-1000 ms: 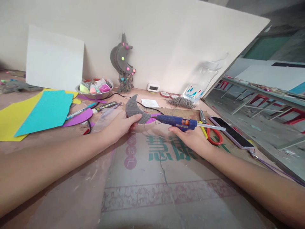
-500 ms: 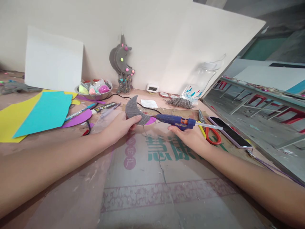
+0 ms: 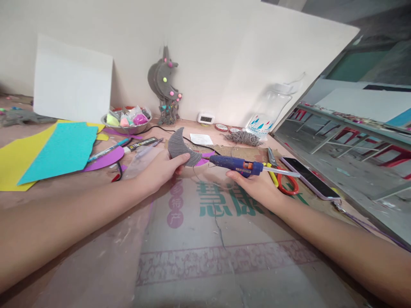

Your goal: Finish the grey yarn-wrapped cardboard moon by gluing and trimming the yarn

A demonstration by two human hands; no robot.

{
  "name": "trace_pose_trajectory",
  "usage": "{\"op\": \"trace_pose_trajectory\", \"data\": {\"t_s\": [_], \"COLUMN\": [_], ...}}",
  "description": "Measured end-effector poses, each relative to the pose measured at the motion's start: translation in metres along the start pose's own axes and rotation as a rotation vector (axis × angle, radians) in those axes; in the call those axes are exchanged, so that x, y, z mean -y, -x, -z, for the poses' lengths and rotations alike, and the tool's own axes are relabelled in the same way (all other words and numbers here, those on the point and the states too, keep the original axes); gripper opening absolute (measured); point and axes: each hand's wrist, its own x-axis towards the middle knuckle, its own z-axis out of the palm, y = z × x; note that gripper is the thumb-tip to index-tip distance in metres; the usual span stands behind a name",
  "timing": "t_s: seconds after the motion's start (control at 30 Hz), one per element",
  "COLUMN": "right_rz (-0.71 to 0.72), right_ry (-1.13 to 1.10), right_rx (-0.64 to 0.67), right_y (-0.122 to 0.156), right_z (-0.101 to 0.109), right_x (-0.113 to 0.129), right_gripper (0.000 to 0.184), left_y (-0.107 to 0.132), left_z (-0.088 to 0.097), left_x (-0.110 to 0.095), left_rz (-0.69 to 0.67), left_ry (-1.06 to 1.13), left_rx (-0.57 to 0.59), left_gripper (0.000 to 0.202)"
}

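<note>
My left hand [image 3: 167, 167] pinches a crescent moon shape [image 3: 181, 149] wrapped in grey yarn, thumb on its front face. Its right tip is bare purple [image 3: 205, 158]. Closed round a blue hot glue gun [image 3: 236, 164] is my right hand [image 3: 252, 182], and a clear glue stick [image 3: 282, 171] sticks out of the gun's back. The nozzle points left and meets the crescent where yarn gives way to purple; whether it touches cannot be made out. A loose strand of yarn hangs below the crescent. Most of my right fingers are hidden behind the gun.
Red-and-yellow-handled scissors [image 3: 287, 182] and a phone [image 3: 310, 177] lie to the right. Behind are a grey yarn bundle [image 3: 243, 138], a plastic bottle [image 3: 269, 111], a small clock [image 3: 206, 118] and a metal bowl [image 3: 141, 127]. Coloured sheets [image 3: 59, 152] lie left. A plastic-covered cardboard [image 3: 192, 233] is in front.
The glue gun's nozzle has shifted slightly left, from the purple tip to the edge of the yarn. More purple shows above the nozzle. The crescent has moved a little left.
</note>
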Motion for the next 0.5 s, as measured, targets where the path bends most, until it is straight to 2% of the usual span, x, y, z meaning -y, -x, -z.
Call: {"op": "trace_pose_trajectory", "data": {"t_s": [0.23,0.33,0.5], "right_rz": [0.037,0.039,0.115], "right_ry": [-0.117,-0.108,-0.160], "right_rx": [0.035,0.033,-0.016], "right_y": [0.004,0.003,-0.004], "right_z": [-0.004,0.003,0.020], "right_x": [-0.007,-0.001,0.008], "right_gripper": [0.027,0.022,0.032], "left_y": [-0.002,-0.002,0.001], "left_z": [0.000,0.001,-0.001], "left_x": [0.003,0.001,-0.003], "left_rz": [-0.021,-0.037,0.017], "left_ry": [0.012,0.009,0.011], "left_rx": [-0.021,-0.020,-0.008], "left_gripper": [0.032,0.031,0.031]}}
